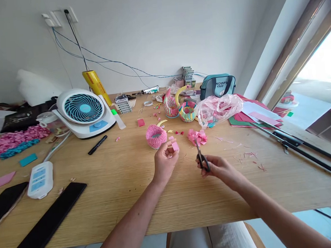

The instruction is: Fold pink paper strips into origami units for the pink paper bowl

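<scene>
My left hand (165,162) pinches a small folded piece of pink paper (174,145) between thumb and fingertips. My right hand (216,168) is shut on a pair of black-handled scissors (201,154), with the blades pointing up and apart from the paper. Just beyond the hands stand a pink woven paper-fold bowl (156,136) and a loose bundle of pink paper strips (197,137). Paper scraps lie scattered on the wooden table (124,187) around both hands.
Two multicoloured folded-paper models (179,108) and a pink plastic bag (218,111) stand behind the hands. Further off are a white-and-teal desk fan (83,112), a white power strip (40,180), a black marker (97,144), coloured paper sheets (253,118) and black flat boards (51,219).
</scene>
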Demonstrator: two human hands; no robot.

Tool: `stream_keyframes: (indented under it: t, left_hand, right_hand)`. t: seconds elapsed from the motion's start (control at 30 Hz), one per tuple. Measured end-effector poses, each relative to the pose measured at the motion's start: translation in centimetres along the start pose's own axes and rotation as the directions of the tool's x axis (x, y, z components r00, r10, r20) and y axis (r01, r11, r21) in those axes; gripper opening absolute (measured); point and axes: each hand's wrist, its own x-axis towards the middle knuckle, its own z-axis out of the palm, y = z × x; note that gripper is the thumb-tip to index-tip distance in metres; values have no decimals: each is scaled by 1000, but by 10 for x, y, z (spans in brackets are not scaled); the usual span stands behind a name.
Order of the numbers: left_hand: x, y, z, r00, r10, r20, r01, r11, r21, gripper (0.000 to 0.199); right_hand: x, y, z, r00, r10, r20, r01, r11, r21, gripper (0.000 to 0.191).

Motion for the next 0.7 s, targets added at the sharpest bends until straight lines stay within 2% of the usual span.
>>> stream_keyframes:
  t: [0.1, 0.2, 0.37, 0.7]
  left_hand:
    - [1, 2, -1, 1000, -28, -8, 28, 999, -43, 40]
    - [1, 2, -1, 998, -57, -7, 56, 994, -95, 42]
    - [0, 2, 0, 996, -83, -16, 80, 988, -131, 43]
    - [-2, -1, 2, 995, -93, -21, 89, 987, -130, 45]
  right_hand:
    - [4, -1, 29, 999, 1, 41, 3, 995, -96, 48]
    - [6, 1, 41, 998, -32, 58, 43, 982, -184, 42]
    - [6, 0, 49, 995, -41, 89, 58, 979, -197, 38]
    - [7, -1, 54, 999, -23, 40, 28, 991, -132, 38]
